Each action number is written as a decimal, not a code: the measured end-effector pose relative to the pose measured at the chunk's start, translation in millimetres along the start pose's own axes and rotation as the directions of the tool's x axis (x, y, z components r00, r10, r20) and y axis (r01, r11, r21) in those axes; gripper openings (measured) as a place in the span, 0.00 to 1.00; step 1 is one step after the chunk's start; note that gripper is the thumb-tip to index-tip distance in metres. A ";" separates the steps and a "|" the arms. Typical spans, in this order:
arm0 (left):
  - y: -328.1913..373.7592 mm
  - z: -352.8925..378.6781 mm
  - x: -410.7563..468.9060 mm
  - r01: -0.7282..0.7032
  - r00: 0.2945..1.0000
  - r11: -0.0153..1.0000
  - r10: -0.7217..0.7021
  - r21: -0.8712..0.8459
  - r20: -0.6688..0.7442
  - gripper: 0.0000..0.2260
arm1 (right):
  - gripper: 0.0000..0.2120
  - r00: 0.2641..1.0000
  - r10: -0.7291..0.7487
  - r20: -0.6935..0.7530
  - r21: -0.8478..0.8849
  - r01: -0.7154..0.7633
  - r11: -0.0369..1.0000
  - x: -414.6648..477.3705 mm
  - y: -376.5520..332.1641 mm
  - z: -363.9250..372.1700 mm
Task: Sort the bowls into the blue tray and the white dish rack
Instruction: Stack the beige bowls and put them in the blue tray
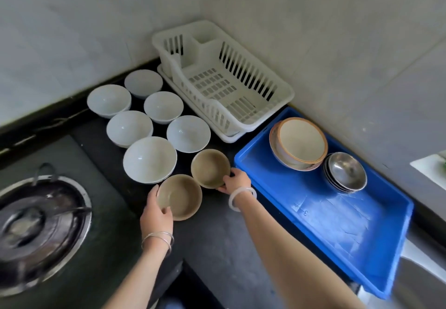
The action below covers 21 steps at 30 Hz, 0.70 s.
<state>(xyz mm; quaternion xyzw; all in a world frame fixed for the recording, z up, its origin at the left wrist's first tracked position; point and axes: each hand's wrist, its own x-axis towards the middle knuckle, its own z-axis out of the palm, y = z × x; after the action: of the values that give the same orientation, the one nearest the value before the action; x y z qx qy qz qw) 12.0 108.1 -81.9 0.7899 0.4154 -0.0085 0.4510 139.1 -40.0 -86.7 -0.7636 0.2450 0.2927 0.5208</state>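
dark counter [217,248] bears white bowls [149,159], tan bowls [179,196], white dish rack [241,106], blue tray [337,231].

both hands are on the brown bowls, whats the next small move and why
Probably lift the right brown bowl with the right hand toward the blue tray: it sits nearest, and the tray already holds the non-white bowls while the white dish rack is empty.

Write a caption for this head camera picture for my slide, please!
Left hand and right hand each grip a brown bowl beside six white bowls, near the blue tray.
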 end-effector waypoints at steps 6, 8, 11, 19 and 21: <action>5.7 -10.4 2.8 0.015 0.995 0.999 -0.011 -0.041 0.094 0.22 | 0.19 0.998 -0.036 -0.053 -0.037 0.034 0.999 -16.9 24.5 -18.1; 12.5 -12.9 4.9 -0.018 0.987 0.999 0.026 -0.049 0.159 0.22 | 0.20 0.996 -0.070 -0.063 -0.092 0.064 0.994 -27.8 37.9 -25.4; 26.9 -9.0 3.1 -0.098 0.964 0.995 0.103 -0.034 0.246 0.21 | 0.19 0.999 -0.049 -0.023 -0.051 0.048 0.998 -44.0 58.4 -33.4; 37.5 21.3 -11.1 -0.298 0.886 0.934 0.194 0.198 0.421 0.20 | 0.14 1.000 0.020 -0.015 0.091 -0.019 0.996 -67.2 92.4 -47.8; 36.6 26.2 -13.0 -0.336 0.881 0.909 0.209 0.248 0.425 0.20 | 0.12 0.999 0.031 -0.011 0.113 -0.029 0.993 -69.7 93.6 -50.8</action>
<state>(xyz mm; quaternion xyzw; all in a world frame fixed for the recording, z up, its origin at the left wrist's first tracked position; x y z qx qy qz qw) 37.3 71.7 -66.5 0.8850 0.1941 -0.1666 0.3891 35.9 -114.5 -84.2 -0.7310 0.2759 0.2811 0.5572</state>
